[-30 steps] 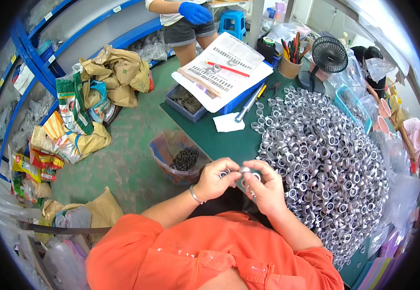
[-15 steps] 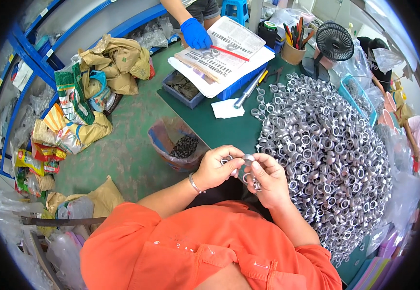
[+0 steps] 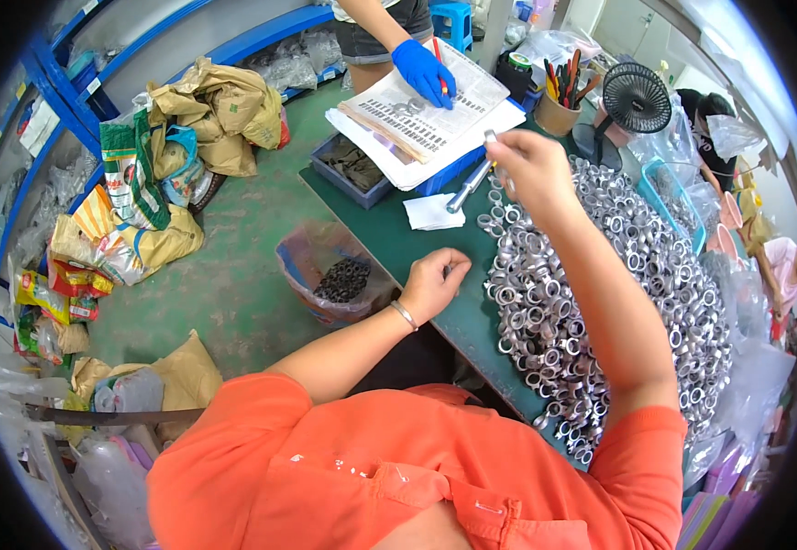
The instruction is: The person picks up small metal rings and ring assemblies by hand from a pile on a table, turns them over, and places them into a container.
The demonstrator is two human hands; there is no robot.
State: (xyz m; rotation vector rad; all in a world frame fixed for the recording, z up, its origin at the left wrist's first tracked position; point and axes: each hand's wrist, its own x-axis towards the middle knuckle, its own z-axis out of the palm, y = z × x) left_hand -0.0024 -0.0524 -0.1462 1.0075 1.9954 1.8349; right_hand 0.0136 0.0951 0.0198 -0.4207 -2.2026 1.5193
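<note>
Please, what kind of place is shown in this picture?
Probably a small workshop: a heap of metal rings covers much of the green table, with a pot of tools beyond it and blue shelving at left.

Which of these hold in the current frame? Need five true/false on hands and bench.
1. The right hand holds a small metal piece. True.
2. The ring pile lies to the left of the left hand. False: it lies to the right.
3. A bracelet circles the left wrist. True.
4. The co-worker's hand is bare. False: it wears a blue glove.
5. The brown tool cup stands beyond the ring pile, near the black fan. True.
</note>
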